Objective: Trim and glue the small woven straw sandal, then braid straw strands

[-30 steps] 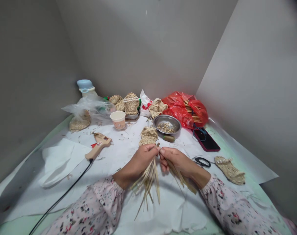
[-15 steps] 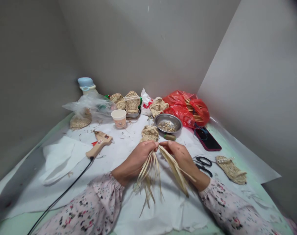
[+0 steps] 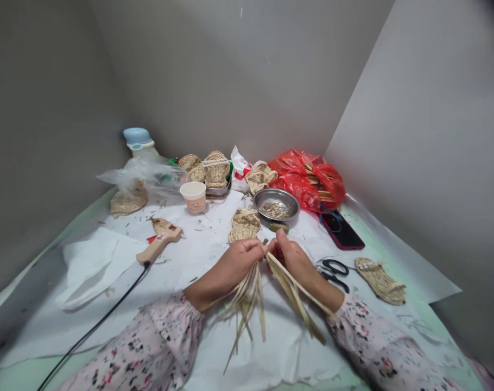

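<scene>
My left hand [image 3: 244, 260] pinches the top of a bundle of pale dried straw strips [image 3: 247, 304], whose loose ends fan downward over the white sheet. Close beside it, my right hand [image 3: 292, 259] is closed at the upper end of more straw strips [image 3: 290, 290] that hang toward the right wrist. The fingertips of both hands nearly meet, and the exact grip between them is hidden. Just beyond the left hand lies a small woven straw piece [image 3: 245, 224]. A pair of black-handled scissors [image 3: 334, 269] rests beside the right wrist, its blades partly covered.
A hot glue gun [image 3: 161, 239] with a black cord lies left. Behind stand a paper cup [image 3: 193, 196], a steel bowl [image 3: 276, 198] of straw bits and a red plastic bag [image 3: 308, 179]. A phone [image 3: 343, 229] and a woven piece [image 3: 381, 281] lie right.
The right thumb has lifted and the right fingers have shifted at the strips' top. The hanging strips have swung slightly. The whole view has moved a little, with things appearing further left.
</scene>
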`<state>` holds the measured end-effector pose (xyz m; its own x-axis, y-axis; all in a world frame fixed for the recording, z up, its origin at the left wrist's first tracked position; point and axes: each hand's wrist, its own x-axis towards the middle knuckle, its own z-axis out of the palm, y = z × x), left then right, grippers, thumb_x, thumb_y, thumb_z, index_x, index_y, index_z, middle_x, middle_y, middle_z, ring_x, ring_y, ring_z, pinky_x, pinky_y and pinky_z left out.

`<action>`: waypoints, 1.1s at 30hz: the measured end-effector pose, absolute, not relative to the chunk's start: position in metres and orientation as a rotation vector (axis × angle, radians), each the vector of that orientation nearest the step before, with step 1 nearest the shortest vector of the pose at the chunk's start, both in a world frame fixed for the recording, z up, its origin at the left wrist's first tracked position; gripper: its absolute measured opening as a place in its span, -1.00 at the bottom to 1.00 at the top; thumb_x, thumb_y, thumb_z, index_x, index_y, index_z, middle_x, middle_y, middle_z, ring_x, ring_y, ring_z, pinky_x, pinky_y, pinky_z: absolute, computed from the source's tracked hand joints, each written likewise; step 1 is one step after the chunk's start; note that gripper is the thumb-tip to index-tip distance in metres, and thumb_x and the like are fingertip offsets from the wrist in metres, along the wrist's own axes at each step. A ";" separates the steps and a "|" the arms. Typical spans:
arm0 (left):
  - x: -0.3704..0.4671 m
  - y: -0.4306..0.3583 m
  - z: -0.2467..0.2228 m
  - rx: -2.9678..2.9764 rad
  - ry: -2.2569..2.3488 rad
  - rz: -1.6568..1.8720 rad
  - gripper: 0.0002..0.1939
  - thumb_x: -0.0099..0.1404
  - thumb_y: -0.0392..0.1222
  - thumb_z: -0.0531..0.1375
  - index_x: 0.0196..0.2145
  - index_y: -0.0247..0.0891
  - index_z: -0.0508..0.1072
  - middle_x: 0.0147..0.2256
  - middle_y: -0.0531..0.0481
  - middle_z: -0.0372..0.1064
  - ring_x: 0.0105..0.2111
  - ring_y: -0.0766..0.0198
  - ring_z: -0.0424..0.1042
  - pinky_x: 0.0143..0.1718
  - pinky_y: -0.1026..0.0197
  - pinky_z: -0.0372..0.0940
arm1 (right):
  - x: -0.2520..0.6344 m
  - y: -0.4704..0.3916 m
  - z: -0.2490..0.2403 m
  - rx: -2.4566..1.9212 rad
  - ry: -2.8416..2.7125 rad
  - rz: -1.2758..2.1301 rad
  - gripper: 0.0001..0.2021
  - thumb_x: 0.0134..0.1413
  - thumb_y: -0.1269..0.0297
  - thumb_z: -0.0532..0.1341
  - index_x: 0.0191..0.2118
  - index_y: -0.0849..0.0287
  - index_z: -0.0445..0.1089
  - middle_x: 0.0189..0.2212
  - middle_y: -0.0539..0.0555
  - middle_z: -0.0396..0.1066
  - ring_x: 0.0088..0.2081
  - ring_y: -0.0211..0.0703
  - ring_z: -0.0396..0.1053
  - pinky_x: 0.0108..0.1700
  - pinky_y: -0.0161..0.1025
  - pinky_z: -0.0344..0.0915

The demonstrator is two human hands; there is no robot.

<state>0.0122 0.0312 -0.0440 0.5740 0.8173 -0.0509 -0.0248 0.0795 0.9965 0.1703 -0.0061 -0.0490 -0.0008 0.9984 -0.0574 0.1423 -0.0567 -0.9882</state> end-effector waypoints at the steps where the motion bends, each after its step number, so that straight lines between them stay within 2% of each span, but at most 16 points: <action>1: 0.013 0.031 -0.046 1.348 0.735 0.735 -0.69 0.22 -0.04 0.19 -0.57 -0.25 0.26 -0.58 0.12 0.24 -0.55 0.35 0.21 -0.46 0.29 0.11 | 0.169 -0.006 -0.051 -1.329 -1.343 1.215 -0.32 0.14 -0.34 -0.10 -0.56 0.18 0.36 -0.65 0.03 0.33 -0.58 -0.24 0.26 -0.48 -0.27 0.19; 3: 0.014 0.032 -0.048 1.318 0.722 0.733 -0.71 0.25 -0.04 0.15 -0.54 -0.25 0.31 -0.55 0.07 0.33 -0.52 0.29 0.31 -0.42 0.26 0.19 | 0.168 -0.006 -0.053 -1.315 -1.374 1.305 -0.34 0.12 -0.33 -0.03 -0.54 0.21 0.38 -0.64 0.04 0.34 -0.57 -0.23 0.29 -0.45 -0.26 0.24; 6: 0.015 0.034 -0.050 1.314 0.738 0.735 -0.72 0.25 -0.05 0.14 -0.53 -0.26 0.34 -0.56 0.05 0.37 -0.52 0.27 0.34 -0.42 0.25 0.22 | 0.169 -0.006 -0.054 -1.294 -1.390 1.415 -0.45 0.10 -0.25 0.10 -0.53 0.19 0.34 -0.67 -0.01 0.30 -0.62 -0.26 0.26 -0.49 -0.29 0.21; 10: 0.015 0.033 -0.048 1.193 0.708 0.748 -0.72 0.24 -0.03 0.15 -0.50 -0.26 0.38 -0.55 0.05 0.38 -0.52 0.28 0.34 -0.42 0.25 0.24 | 0.170 -0.008 -0.049 -1.276 -1.540 1.139 -0.52 0.16 -0.10 0.13 -0.61 0.15 0.25 -0.70 -0.06 0.21 -0.61 -0.29 0.17 -0.49 -0.31 0.12; 13: 0.015 0.031 -0.044 1.146 0.687 0.737 -0.74 0.24 -0.05 0.16 -0.50 -0.27 0.37 -0.54 0.04 0.40 -0.52 0.28 0.36 -0.44 0.26 0.23 | 0.169 -0.010 -0.049 -1.293 -1.571 0.984 -0.54 0.16 -0.04 0.16 -0.64 0.16 0.24 -0.69 -0.06 0.21 -0.57 -0.27 0.18 -0.45 -0.30 0.12; 18: 0.014 0.030 -0.043 1.196 0.605 0.686 -0.71 0.25 -0.03 0.18 -0.51 -0.28 0.37 -0.55 0.03 0.38 -0.52 0.29 0.36 -0.42 0.26 0.23 | 0.169 -0.007 -0.055 -1.123 -1.413 1.239 -0.57 0.21 -0.13 0.06 -0.41 0.17 0.31 -0.53 0.00 0.36 -0.47 -0.21 0.33 -0.36 -0.25 0.28; 20: 0.015 0.029 -0.045 1.247 0.572 0.664 -0.69 0.28 -0.02 0.17 -0.50 -0.29 0.38 -0.55 0.02 0.38 -0.53 0.31 0.34 -0.42 0.26 0.22 | 0.170 -0.005 -0.058 -1.059 -1.379 1.347 -0.58 0.21 -0.14 0.06 -0.31 0.18 0.31 -0.52 0.00 0.38 -0.49 -0.22 0.35 -0.40 -0.26 0.30; 23: 0.017 0.026 -0.045 1.351 0.559 0.620 -0.66 0.31 0.01 0.13 -0.47 -0.30 0.43 -0.56 -0.01 0.40 -0.52 0.28 0.38 -0.38 0.24 0.24 | 0.171 -0.004 -0.059 -1.054 -1.383 1.470 -0.61 0.20 -0.10 0.09 -0.24 0.19 0.31 -0.58 -0.03 0.36 -0.59 -0.26 0.32 -0.53 -0.32 0.23; 26: 0.017 0.025 -0.043 1.317 0.532 0.569 -0.69 0.26 0.03 0.18 -0.44 -0.30 0.45 -0.57 -0.01 0.41 -0.49 0.24 0.41 -0.32 0.20 0.28 | 0.173 -0.003 -0.059 -1.066 -1.353 1.566 -0.63 0.19 -0.09 0.12 -0.33 0.17 0.27 -0.62 -0.09 0.27 -0.67 -0.35 0.21 -0.63 -0.38 0.08; 29: 0.014 0.026 -0.041 1.214 0.591 0.542 -0.73 0.19 -0.01 0.24 -0.41 -0.31 0.45 -0.58 0.02 0.36 -0.55 0.30 0.33 -0.44 0.25 0.21 | 0.175 -0.003 -0.058 -1.039 -1.335 1.595 -0.63 0.18 -0.06 0.15 -0.40 0.16 0.21 -0.64 -0.15 0.15 -0.66 -0.42 0.08 -0.62 -0.41 -0.05; 33: 0.010 0.030 -0.041 1.132 0.651 0.563 -0.83 0.15 -0.14 0.23 -0.44 -0.31 0.36 -0.63 0.17 0.13 -0.67 0.48 0.01 -0.62 0.36 -0.07 | 0.176 -0.002 -0.057 -1.059 -1.364 1.513 -0.67 0.19 -0.02 0.16 -0.38 0.17 0.27 -0.65 -0.18 0.05 -0.64 -0.40 -0.02 -0.58 -0.38 -0.07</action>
<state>0.0098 0.0295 -0.0406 0.6880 0.7018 -0.1847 -0.0808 0.3270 0.9416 0.1756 -0.0024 -0.0570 -0.3089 0.9491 -0.0611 -0.0374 -0.0763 -0.9964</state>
